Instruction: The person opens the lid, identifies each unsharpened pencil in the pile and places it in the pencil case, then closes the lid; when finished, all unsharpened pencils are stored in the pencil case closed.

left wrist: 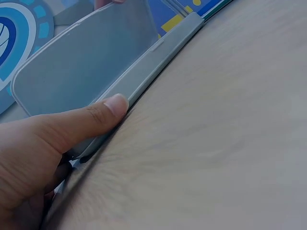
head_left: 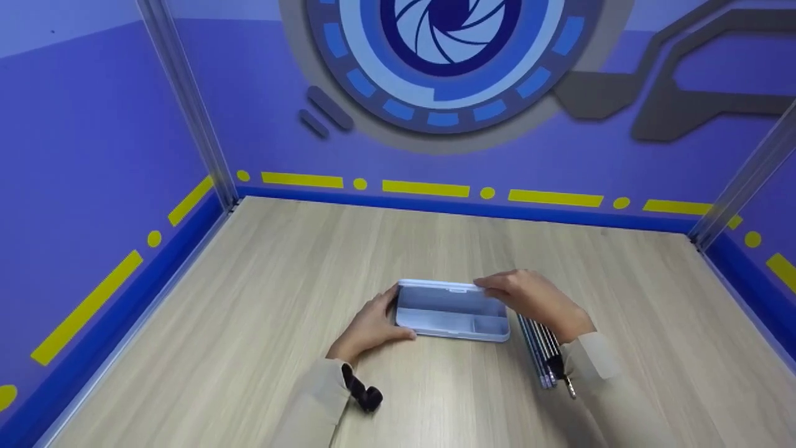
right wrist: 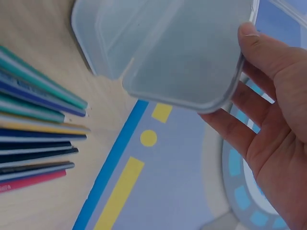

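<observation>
Clear plastic pencil case lying crosswise, lid raised, left hand gripping its end, right hand pinching lid, pencils beside, wooden tabletop, purple walls.

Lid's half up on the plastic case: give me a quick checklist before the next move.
1. Left hand steadying the case at its left end: ok.
2. Right hand on the lid edge: ok.
3. Lid raised off the base: ok.
4. Case compartments empty: ok in the head view.
5. Pencils lying beside the case's right end, under the right wrist: ok.
6. Lid hinge fully open: cannot tell.
</observation>
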Demonstrator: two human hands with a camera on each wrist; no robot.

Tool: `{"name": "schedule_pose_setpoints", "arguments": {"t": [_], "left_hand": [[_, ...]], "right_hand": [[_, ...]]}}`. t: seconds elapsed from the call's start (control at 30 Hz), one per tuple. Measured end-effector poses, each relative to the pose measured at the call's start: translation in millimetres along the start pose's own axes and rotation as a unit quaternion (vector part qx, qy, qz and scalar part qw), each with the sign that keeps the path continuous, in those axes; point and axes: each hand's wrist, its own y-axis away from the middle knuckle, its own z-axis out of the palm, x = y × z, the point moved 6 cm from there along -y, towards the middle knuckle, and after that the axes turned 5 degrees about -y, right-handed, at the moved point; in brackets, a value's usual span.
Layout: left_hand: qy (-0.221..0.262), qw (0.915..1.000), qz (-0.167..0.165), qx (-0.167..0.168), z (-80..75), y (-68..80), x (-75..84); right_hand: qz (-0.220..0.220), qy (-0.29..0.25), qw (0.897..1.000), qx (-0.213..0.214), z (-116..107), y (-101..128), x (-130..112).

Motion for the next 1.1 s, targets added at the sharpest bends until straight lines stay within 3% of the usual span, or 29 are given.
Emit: {"name": "schedule_pose_setpoints", "arguments": {"t": [0.33, 0.6, 0.97, 1.1], "left_hand": [[-0.010, 0.9999, -0.004, -0.008, -1.9, -0.2, -0.4], [-0.007, 0.9999, -0.008, -0.013, -0.9, 2.4, -0.6], [-0.021, 0.9996, -0.005, -0.017, 1.4, 0.3, -1.5], [-0.020, 0.9995, -0.014, -0.022, 2.3, 0.5, -1.6]], "right_hand": [[0.093, -0.045, 0.994, 0.026, -6.2, 4.1, 25.8], [0.126, -0.086, 0.983, 0.099, -7.5, 4.0, 34.2], [0.144, -0.112, 0.975, 0.124, -5.9, 4.3, 38.2], [0.164, -0.121, 0.967, 0.153, -5.2, 3.5, 43.2]]}}
